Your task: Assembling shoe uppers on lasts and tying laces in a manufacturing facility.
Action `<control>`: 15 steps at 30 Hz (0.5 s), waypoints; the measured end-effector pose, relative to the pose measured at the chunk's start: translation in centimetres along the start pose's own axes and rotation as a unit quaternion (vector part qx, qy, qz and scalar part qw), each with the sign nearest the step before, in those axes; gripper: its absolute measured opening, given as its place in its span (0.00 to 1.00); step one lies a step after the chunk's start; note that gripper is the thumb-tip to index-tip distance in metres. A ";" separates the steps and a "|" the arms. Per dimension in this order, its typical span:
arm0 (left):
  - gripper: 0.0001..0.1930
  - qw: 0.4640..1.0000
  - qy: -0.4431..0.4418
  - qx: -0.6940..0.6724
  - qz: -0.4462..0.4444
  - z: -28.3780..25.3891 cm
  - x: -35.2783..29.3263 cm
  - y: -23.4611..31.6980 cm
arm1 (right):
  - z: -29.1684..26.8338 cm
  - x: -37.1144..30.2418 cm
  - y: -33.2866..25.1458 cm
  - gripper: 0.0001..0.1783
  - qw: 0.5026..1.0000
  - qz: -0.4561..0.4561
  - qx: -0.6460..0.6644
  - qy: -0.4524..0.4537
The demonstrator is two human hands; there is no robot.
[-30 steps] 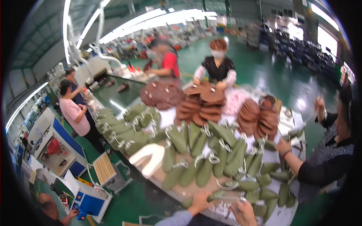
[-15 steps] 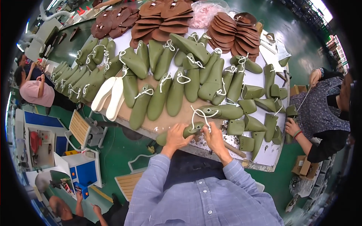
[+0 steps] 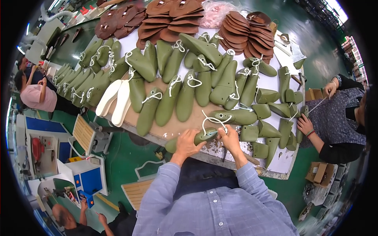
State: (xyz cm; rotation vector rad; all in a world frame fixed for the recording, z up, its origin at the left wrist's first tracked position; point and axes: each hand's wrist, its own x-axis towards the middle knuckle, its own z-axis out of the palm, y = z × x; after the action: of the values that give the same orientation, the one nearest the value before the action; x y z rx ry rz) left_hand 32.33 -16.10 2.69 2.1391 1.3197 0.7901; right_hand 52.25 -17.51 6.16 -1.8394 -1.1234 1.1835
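My left hand (image 3: 187,143) is wrapped round a dark green shoe last (image 3: 201,137) at the table's near edge, its toe sticking out left of the hand. A white cord (image 3: 204,118) rises in a loop from the top of this last. My right hand (image 3: 230,141) is closed just right of it, around a slim tool (image 3: 212,134) whose kind I cannot make out; its tip lies against the last's top. Right behind my hands another green last (image 3: 235,117) lies on its side with a hole and a cord.
Many green lasts with white cords cover the table (image 3: 167,128). Two white insoles (image 3: 121,104) lie at left; stacked brown leather pieces (image 3: 169,21) and a pink-filled plastic bag (image 3: 218,13) stand behind. At right, a co-worker (image 3: 334,114) handles a last and a thin rod.
My right hand has shifted slightly right, and a slim tool now shows at the last's top. The left hand keeps its hold. At right, the co-worker's hands have moved a little.
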 end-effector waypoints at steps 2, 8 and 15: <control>0.26 1.000 -0.017 0.013 -0.015 0.1 -0.2 -0.1 | 0.9 -1.3 -2.2 0.12 0.968 -0.120 -0.216 0.047; 0.26 1.000 -0.012 0.014 0.004 -0.1 -0.2 -0.1 | 0.0 -1.0 -1.5 0.13 0.987 -0.098 -0.122 -0.048; 0.27 1.000 -0.017 0.014 -0.010 -0.1 -0.4 -0.1 | -4.9 -4.3 0.3 0.14 0.935 -0.002 0.353 0.041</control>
State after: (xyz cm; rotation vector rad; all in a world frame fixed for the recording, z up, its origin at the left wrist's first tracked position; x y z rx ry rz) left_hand 32.02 -16.42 2.59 2.1485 1.3404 0.7266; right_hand 55.90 -21.98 9.21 -1.3062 -0.5367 1.2766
